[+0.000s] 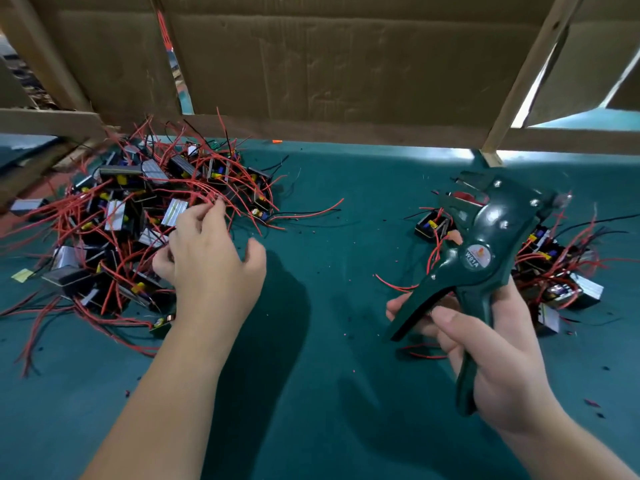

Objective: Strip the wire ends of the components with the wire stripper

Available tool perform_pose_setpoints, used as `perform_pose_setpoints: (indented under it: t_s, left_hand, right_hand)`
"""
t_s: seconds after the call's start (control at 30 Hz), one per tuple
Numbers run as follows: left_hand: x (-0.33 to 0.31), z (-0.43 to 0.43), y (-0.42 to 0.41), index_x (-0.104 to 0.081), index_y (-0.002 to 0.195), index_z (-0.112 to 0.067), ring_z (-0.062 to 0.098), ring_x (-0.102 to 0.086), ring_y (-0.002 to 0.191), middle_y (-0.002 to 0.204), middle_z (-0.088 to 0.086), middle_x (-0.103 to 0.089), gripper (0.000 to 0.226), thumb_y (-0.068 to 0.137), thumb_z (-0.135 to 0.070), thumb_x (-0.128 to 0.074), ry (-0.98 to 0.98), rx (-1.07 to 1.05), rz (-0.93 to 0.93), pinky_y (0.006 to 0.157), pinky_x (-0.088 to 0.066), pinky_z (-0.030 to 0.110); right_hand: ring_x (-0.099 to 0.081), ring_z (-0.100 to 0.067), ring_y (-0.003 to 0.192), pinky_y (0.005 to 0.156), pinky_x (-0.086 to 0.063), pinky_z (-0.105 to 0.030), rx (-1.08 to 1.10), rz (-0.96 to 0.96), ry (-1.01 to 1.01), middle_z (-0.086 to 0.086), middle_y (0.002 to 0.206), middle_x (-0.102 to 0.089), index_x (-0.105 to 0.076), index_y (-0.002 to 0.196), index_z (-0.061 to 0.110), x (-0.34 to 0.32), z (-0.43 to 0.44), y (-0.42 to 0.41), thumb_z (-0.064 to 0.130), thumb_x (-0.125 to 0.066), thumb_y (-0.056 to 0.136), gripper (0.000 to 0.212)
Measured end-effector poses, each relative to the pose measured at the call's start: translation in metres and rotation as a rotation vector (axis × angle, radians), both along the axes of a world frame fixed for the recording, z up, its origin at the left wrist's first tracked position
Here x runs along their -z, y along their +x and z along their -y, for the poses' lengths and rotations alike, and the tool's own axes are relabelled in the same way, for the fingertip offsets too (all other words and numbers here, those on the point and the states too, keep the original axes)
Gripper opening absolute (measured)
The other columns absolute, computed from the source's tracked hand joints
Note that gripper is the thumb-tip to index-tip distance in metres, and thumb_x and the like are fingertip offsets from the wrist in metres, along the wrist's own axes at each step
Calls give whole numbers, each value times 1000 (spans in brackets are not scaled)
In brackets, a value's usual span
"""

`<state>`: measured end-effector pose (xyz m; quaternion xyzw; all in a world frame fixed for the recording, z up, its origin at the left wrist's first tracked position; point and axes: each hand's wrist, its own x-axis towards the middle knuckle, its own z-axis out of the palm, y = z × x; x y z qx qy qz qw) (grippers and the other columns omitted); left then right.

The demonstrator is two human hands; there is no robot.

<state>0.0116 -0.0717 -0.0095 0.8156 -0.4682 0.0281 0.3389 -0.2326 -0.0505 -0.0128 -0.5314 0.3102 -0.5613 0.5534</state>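
A large heap of small black components (138,220) with red and black wires lies at the left of the green table. My left hand (207,258) reaches into its right edge, fingers curled among the red wires; what it holds, if anything, I cannot make out. My right hand (485,348) grips the handles of a dark green wire stripper (481,251), held upright with its metal jaws at the top. No wire sits in the jaws. A smaller heap of components (561,268) lies behind and right of the stripper.
The table has a green mat (329,271) dotted with bits of red and black insulation. Cardboard sheets (329,64) and wooden slats (526,74) wall off the far edge. One component (431,226) with loose wires lies left of the stripper.
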Motion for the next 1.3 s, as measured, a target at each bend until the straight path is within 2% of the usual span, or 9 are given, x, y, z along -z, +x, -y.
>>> perform_pose_setpoints:
  t_s: [0.27,0.43,0.6,0.7,0.8,0.87,1.0,1.13,1.3]
  left_hand:
    - [-15,-10,-22,-67,114,-1,17,-56,109,115,9,-61,39,76,-8,-64,-400,653,-12,101,-40,25]
    - [-15,-21,-40,-76,79,-5,14,-65,86,84,2,-68,19,78,-17,-61,-182,1026,-345,81,-49,28]
    - [-14,-24,-45,-71,62,-4,17,-67,82,78,6,-72,19,66,-17,-58,131,1220,-654,79,-49,27]
    - [-17,-21,-41,-58,45,-16,13,-61,60,61,6,-67,22,59,-31,-49,164,1108,-731,59,-44,27]
    - [-10,-17,-35,-49,51,-15,20,-45,50,48,3,-49,24,68,-32,-52,-33,702,-302,51,-40,37]
    - [-10,-15,-31,-52,68,-20,14,-46,64,63,-7,-51,6,70,-25,-57,-157,536,-47,61,-39,32]
    - [-1,-10,-21,-57,112,-27,16,-47,107,112,-11,-55,46,68,-12,-59,36,454,203,92,-22,30]
    - [1,-9,-17,-60,111,-34,12,-53,106,113,-16,-58,41,76,-12,-55,110,412,171,97,-18,31]
    - [1,-7,-18,-56,113,-38,12,-51,110,111,-16,-56,47,71,-48,-40,187,362,169,101,-13,33]
  right_hand:
    - [-63,-46,76,68,-53,-55,-489,355,303,-36,109,-55,-58,125,5,-13,-2,8,14,-83,62,68]
    - [-62,-42,78,76,-50,-56,-687,439,500,-34,141,-34,-39,142,7,-25,3,2,23,-77,66,86]
    - [-61,-41,77,75,-52,-54,-776,446,631,-25,114,-54,-37,139,-4,-23,8,0,21,-74,68,84]
    - [-61,-41,76,75,-51,-54,-791,444,633,-25,115,-57,-39,137,-5,-21,8,-1,21,-73,68,81]
    - [-61,-41,80,78,-51,-54,-813,469,621,-26,122,-56,-36,140,-4,-21,8,-1,21,-70,72,80]
    - [-61,-40,82,80,-50,-54,-818,478,612,-23,122,-57,-35,140,-2,-21,8,-1,20,-70,73,79]
    - [-62,-39,73,72,-52,-53,-694,408,636,-22,127,-56,-49,133,3,-18,8,0,22,-80,56,85]
    - [-61,-41,70,67,-53,-53,-576,383,658,-25,131,-53,-56,127,1,-16,7,3,21,-84,45,88]
    - [-63,-42,67,63,-55,-54,-374,397,666,-22,102,-58,-57,119,-2,-12,13,5,19,-87,33,94]
